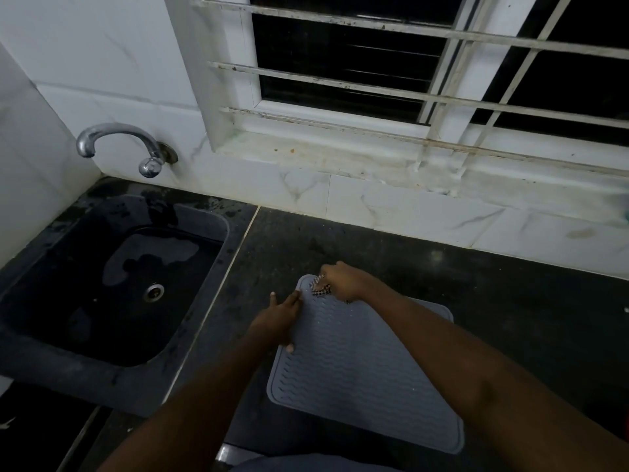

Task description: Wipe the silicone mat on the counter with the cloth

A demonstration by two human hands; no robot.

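From the head view, the right hand (342, 281) is closed around a bunched black-and-white checked cloth (320, 288) at the far left corner of the grey ridged silicone mat (367, 369), which lies flat on the dark stone counter (510, 301). The left hand (277, 321) lies open, fingers spread, pinning the mat's left edge (it grips nothing). Wiping looks barely started, most of the mat remaining.

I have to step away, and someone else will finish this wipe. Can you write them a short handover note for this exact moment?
Right hand: closed on the checked cloth, pressing it at the mat's far left corner.
Left hand: flat on the left edge of the grey mat, steadying it.
Mat lies flat on the dark counter, right of the sink.
Done: cannot tell how much is wiped.
Left: wipe the rest of the mat, nearer rows included.
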